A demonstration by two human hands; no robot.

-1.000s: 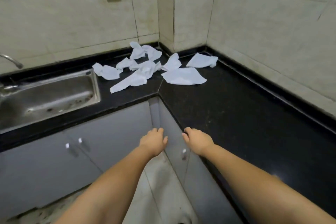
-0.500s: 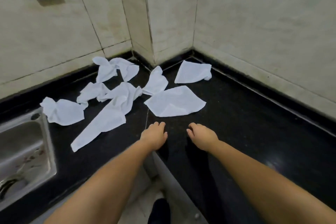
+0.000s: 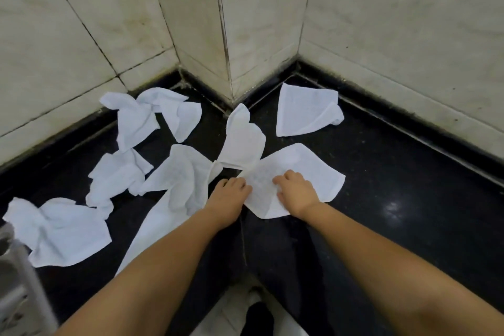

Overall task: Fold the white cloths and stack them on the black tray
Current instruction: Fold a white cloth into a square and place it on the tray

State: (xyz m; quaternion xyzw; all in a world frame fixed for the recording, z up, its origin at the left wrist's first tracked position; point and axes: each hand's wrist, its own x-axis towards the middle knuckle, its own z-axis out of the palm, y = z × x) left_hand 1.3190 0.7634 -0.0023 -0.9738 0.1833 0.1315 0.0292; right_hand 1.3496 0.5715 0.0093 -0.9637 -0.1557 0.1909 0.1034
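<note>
Black worktop in the tiled corner carries only loose unfolded white cloths, no tray visible, so folding barely begins: left hand and right hand press, fingers curled, on the nearest cloth

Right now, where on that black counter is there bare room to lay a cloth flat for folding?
The widest bare patch is the black counter to the right of the right hand, bordered by the right wall's black upstand. A narrow strip lies between the forearms. Left of the left hand it is crowded: crumpled white cloths spread back to the corner.
</note>
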